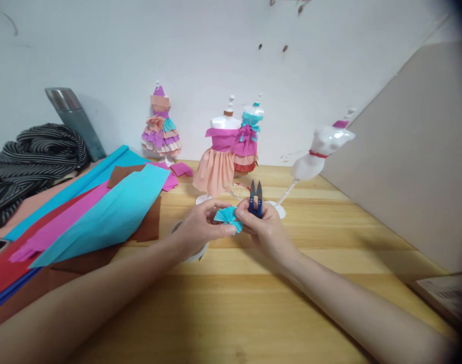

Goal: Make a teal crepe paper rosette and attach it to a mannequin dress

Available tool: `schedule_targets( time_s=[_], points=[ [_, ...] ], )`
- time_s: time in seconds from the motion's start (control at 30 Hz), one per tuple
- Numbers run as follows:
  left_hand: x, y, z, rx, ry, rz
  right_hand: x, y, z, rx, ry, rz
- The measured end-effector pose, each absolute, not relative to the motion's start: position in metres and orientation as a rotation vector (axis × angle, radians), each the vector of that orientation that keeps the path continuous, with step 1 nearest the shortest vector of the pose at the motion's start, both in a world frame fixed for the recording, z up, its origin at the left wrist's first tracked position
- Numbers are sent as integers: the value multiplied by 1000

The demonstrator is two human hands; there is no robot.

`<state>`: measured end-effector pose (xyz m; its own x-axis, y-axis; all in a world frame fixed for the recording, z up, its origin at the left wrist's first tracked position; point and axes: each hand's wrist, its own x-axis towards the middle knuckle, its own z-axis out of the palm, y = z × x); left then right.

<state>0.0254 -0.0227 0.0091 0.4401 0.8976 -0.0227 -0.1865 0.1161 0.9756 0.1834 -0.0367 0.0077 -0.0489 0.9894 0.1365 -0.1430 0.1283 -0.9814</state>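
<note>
Between my two hands is a small turquoise piece of pleated crepe paper, fanned out and gathered near its middle. My left hand pinches its left side with thumb and fingers. On the other side, my right hand grips the paper with thumb and forefinger. The same hand keeps a pair of blue thread snips tucked in its fingers, blades pointing up and apart. Partly hidden behind my left wrist is a round roll, possibly tape. A mini mannequin in a peach-and-magenta paper dress stands just beyond my hands.
Two more dressed mannequins, one tiered and one turquoise-magenta, stand by the wall. A bare white mannequin leans at right. Colored crepe sheets, a striped cloth and a grey bottle lie left. A box sits right.
</note>
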Motion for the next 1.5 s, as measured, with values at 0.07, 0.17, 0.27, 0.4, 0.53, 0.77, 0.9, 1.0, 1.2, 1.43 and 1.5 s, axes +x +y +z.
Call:
schedule_targets(
  time_s=[0.07, 0.17, 0.27, 0.4, 0.53, 0.77, 0.9, 1.0, 1.2, 1.43, 1.5],
  points=[
    [25, -23, 7, 1208, 752, 895, 183, -37, 7, -985, -1219, 1213],
    [22, -22, 3, 1215, 805, 915, 183, -37, 6, -987, -1232, 1193],
    [19, -18, -2, 1171, 819, 975, 184, -36, 5, -994, -1253, 1170],
    [18, -15, -4, 1099, 819, 1017, 188, -33, 5, -950, -1228, 1202],
    [18, -14, -6, 1097, 825, 1037, 191, -29, 0, -842, -1227, 1250],
    [17, -19, -7, 1192, 837, 1090, 191, -26, -23, -897, -1411, 1173],
    [19, -20, -3, 1211, 885, 1148, 187, -28, -27, -924, -1499, 1122],
    [21, -21, -1, 1214, 892, 1179, 184, -32, -25, -927, -1534, 1113],
    [21, -23, 0, 1241, 893, 1187, 181, -36, -24, -886, -1532, 1154],
    [22, -26, 4, 1250, 909, 1138, 182, -36, -22, -911, -1437, 1102],
    [24, -27, 5, 1247, 868, 1110, 182, -37, -18, -950, -1386, 1052]
  ],
)
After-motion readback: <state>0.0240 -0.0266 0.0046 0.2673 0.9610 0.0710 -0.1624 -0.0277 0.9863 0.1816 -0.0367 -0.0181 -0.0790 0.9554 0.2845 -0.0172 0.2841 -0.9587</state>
